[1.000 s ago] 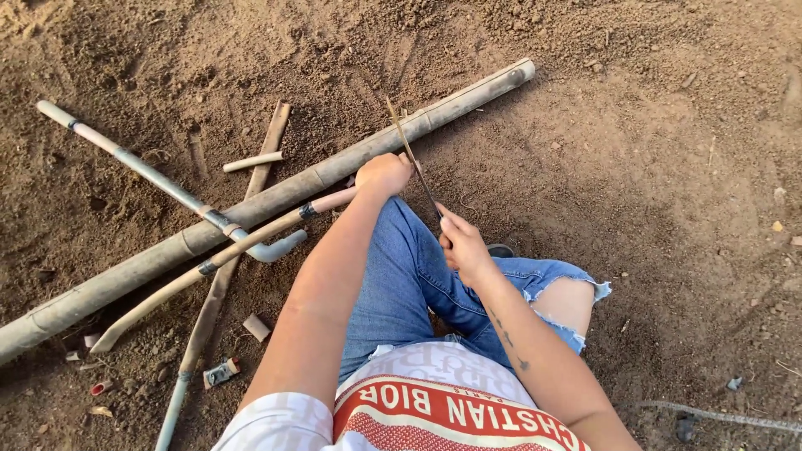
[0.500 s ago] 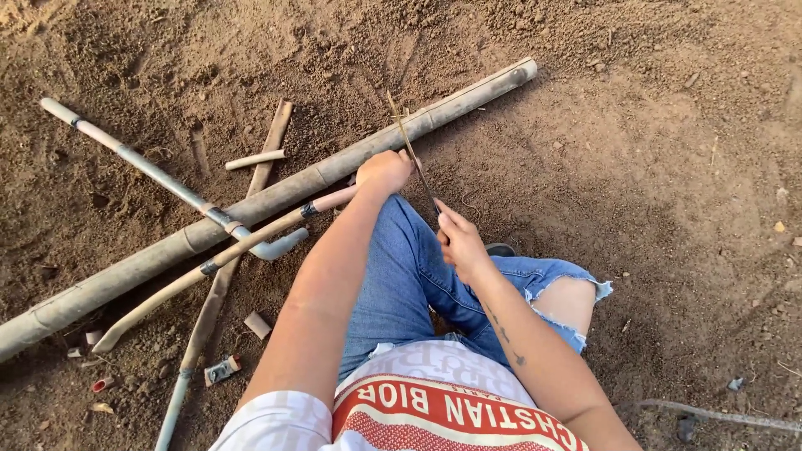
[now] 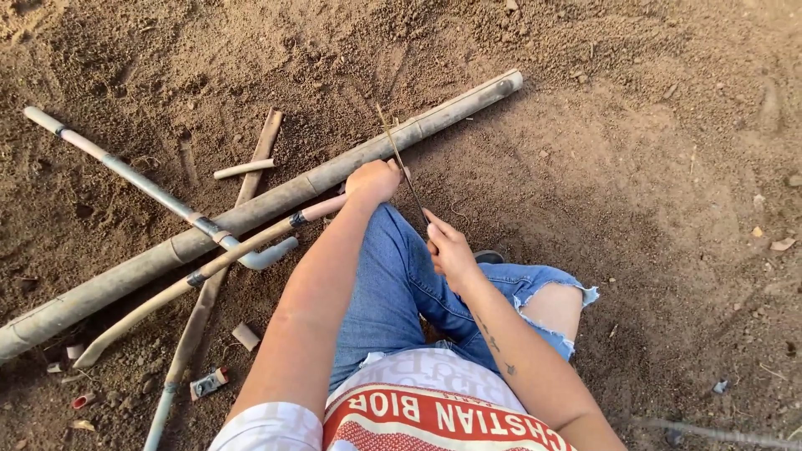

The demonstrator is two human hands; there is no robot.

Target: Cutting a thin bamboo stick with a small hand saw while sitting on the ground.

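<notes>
Left hand (image 3: 373, 179): fingers clamped on thin curved pipe (image 3: 209, 271), against long bamboo pole (image 3: 276, 196) | Right hand (image 3: 449, 246): fingers closed on one hacksaw blade (image 3: 401, 163) crossing pole | Beyond pole: bare dirt (image 3: 652, 150), open.

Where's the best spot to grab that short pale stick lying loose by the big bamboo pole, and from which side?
Probably the middle of the short stick, pinched from above with fingers either side. It lies flat and free on the dirt, just above the bamboo pole, with open ground along both long edges; the split strip crowds its right end.
</notes>
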